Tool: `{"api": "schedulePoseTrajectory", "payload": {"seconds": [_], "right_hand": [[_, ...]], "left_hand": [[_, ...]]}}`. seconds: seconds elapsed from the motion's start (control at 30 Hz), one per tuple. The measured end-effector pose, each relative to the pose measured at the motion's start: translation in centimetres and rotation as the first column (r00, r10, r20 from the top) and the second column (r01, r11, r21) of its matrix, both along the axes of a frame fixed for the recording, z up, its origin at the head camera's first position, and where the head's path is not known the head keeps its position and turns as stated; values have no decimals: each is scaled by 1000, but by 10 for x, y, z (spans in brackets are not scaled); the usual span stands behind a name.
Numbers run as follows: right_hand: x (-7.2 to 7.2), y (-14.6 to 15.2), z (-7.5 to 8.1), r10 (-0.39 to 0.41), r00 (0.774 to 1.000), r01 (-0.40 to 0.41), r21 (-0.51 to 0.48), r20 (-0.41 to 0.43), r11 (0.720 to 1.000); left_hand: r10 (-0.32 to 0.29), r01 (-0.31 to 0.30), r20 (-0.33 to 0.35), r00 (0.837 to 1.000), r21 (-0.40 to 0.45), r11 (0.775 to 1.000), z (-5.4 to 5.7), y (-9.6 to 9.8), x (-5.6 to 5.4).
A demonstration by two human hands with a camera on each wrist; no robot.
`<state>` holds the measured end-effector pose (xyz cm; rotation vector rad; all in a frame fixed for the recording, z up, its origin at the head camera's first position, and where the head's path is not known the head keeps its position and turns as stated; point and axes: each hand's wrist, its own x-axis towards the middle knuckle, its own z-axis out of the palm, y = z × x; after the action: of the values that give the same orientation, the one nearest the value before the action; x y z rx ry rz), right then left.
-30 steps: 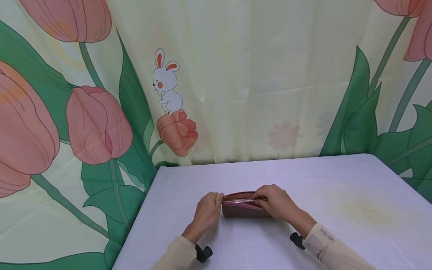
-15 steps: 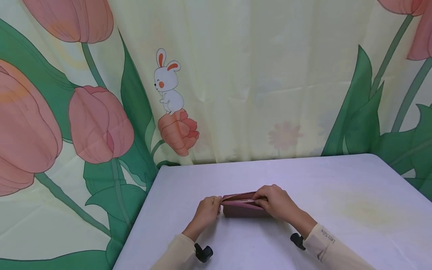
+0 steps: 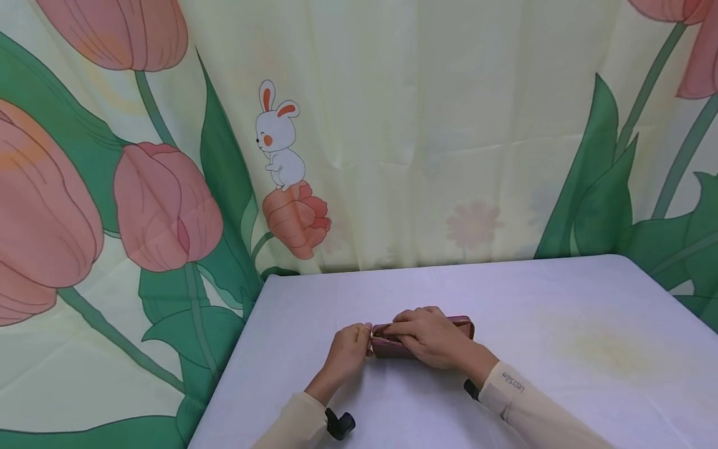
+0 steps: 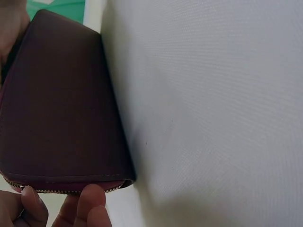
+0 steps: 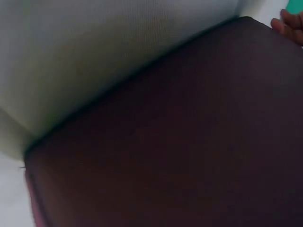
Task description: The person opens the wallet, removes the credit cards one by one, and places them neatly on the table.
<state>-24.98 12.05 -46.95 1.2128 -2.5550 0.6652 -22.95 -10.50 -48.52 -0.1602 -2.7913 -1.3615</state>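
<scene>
A dark maroon zip-around wallet (image 3: pixel 398 350) stands on its long edge on the table, its top parted along the zipper. At its left end my left hand (image 3: pixel 349 350) pinches the zipper end. In the left wrist view, the fingertips (image 4: pixel 90 203) lie along the gold zipper teeth (image 4: pixel 57 191). My right hand (image 3: pixel 429 337) holds the wallet's top from the near side, fingers reaching over the opening. The fingertips' exact hold inside is hidden. In the right wrist view, the wallet's plain face (image 5: pixel 180 137) fills most of the picture and the right hand does not show.
The table (image 3: pixel 561 324) has a white cloth with a faint yellowish stain on the right. Behind it hangs a curtain (image 3: pixel 392 125) printed with tulips and a rabbit. A black wrist camera (image 3: pixel 339 424) sits on the left wrist.
My right hand has slid left along the wallet's top, uncovering its right end. My left hand drew slightly down, then came back up at the left end. The wallet stays in about the same place.
</scene>
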Motion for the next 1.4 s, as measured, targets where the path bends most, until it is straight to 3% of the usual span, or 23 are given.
{"api": "schedulePoseTrajectory", "payload": {"seconds": [0.17,0.63,0.87,1.07,1.27,1.4], "right_hand": [[-1,-6,-3,20,1000,-20,49,10,999],[-3,-9,-2,39,991,-15,187,-126,982],[-3,-9,-4,49,987,-18,205,-150,979],[-5,-9,-6,60,985,-25,207,-164,978],[-6,-7,-8,79,981,-39,215,-179,976],[-5,-7,-7,92,974,-46,214,-209,976]], "left_hand": [[-17,17,7,1000,-3,1000,3,1,0],[-29,28,-24,999,-44,999,4,-1,-3],[1,-1,-21,1000,-7,1000,4,-1,-5],[-14,14,-41,999,10,1000,3,-1,-6],[-12,12,54,998,-2,1000,-3,-3,-5],[-6,3,97,995,34,999,-5,-4,-6]]}}
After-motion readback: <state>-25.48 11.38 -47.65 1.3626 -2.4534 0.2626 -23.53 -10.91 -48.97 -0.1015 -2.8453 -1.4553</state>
